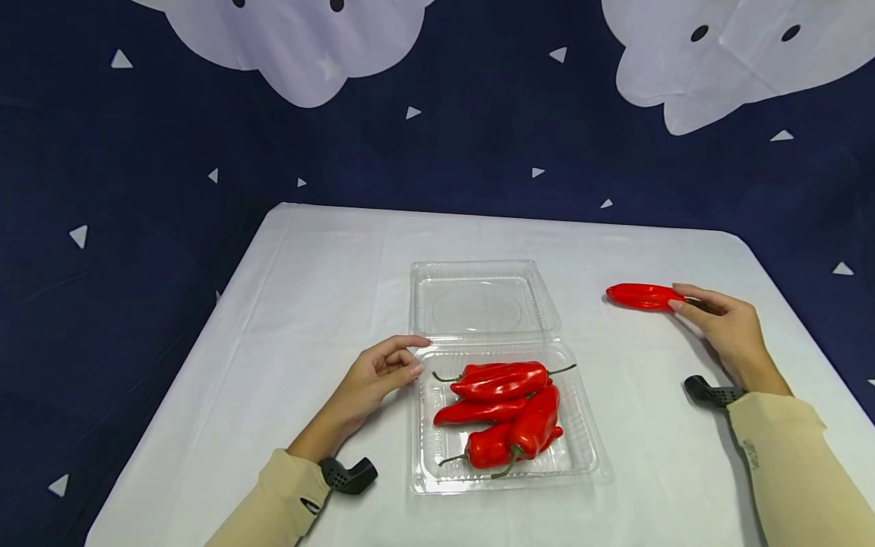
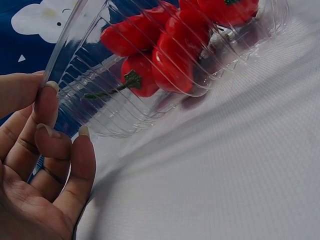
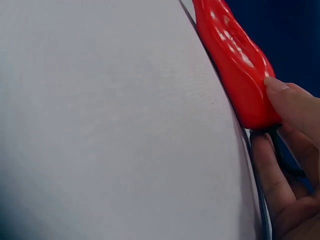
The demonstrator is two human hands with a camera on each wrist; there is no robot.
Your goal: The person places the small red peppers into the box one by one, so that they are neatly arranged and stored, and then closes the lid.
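Observation:
A clear plastic clamshell box (image 1: 581,448) lies open on the table, its lid (image 1: 477,310) folded back away from me. Several glossy red peppers (image 1: 502,382) with green stems are piled in its base. My left hand (image 1: 372,377) holds the box's left rim near the hinge, with thumb and index finger at the edge in the left wrist view (image 2: 47,95). Off to the right, my right hand (image 1: 734,330) pinches a single red pepper (image 1: 639,297) by its stem end. That pepper lies level, close over the tabletop, its tip pointing left; fingers partly hide its dark stem (image 3: 287,162).
A white cloth covers the table (image 1: 307,289). Behind it hangs a dark blue backdrop (image 1: 478,152) with white clouds and triangles. Black wrist cameras sit on both forearms, the left one (image 1: 349,476) beside the box and the right one (image 1: 711,393) over the table.

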